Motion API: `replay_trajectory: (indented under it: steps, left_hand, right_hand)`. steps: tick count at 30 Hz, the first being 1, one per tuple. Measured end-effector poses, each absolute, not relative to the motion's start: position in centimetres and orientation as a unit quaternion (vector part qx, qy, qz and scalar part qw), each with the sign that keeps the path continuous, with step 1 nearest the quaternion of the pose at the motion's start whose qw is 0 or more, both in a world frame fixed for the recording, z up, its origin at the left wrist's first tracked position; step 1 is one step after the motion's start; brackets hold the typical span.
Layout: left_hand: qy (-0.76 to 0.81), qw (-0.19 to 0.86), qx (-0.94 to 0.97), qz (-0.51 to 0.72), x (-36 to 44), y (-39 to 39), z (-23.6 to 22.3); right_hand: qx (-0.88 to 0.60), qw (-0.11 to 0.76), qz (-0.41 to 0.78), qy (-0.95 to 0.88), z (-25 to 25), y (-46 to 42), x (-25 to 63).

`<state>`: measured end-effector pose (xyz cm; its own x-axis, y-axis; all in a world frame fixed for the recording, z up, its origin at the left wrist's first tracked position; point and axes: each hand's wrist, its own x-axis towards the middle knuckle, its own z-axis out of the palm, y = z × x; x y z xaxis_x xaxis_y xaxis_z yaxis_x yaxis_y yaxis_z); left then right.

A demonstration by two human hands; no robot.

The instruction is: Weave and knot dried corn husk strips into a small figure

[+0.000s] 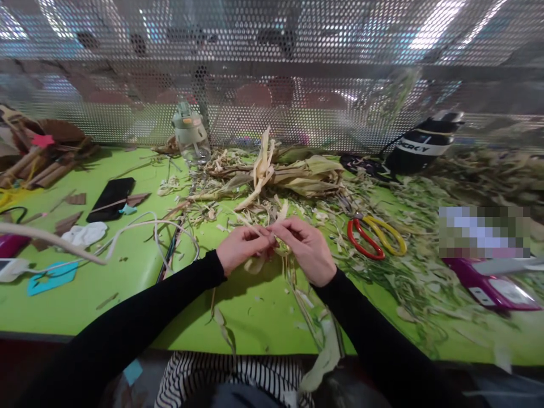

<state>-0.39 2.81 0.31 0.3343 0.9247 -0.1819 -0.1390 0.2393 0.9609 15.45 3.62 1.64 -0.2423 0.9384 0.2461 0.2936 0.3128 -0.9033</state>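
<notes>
Both hands meet over the middle of the green table, fingertips touching. My left hand (245,247) is closed in a pinch on pale dried corn husk (255,265). Against it, my right hand (306,249) pinches the same husk between thumb and forefinger. Part of the husk is hidden behind the fingers. Long husk strips (297,289) hang down below the hands, and a broad green-grey piece (325,354) droops over the table's front edge. Just beyond lies a pile of dried husks (306,175) with a pale husk figure (263,164) standing upright on it.
Red-and-yellow-handled scissors (376,238) lie to the right, among shredded husk (408,283). A purple power strip (493,286) is farther right. A phone (111,198), white cable (155,224) and blue paper (53,277) lie left. Behind stand a clear bottle (191,136), black bottle (423,144) and perforated metal screen (238,85).
</notes>
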Motion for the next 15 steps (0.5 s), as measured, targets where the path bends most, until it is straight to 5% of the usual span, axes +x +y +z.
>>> replay_trajectory:
  steps: [5, 15]
  left_hand:
    - [0.408, 0.698, 0.446, 0.385, -0.3, 2.7, 0.4]
    - [0.373, 0.721, 0.369, 0.452, -1.2, 3.5, 0.8]
  right_hand:
    - [-0.470, 0.438, 0.353, -0.680, 1.5, 3.6, 15.3]
    - [-0.475, 0.285, 0.373, -0.744, 2.3, 4.0, 15.8]
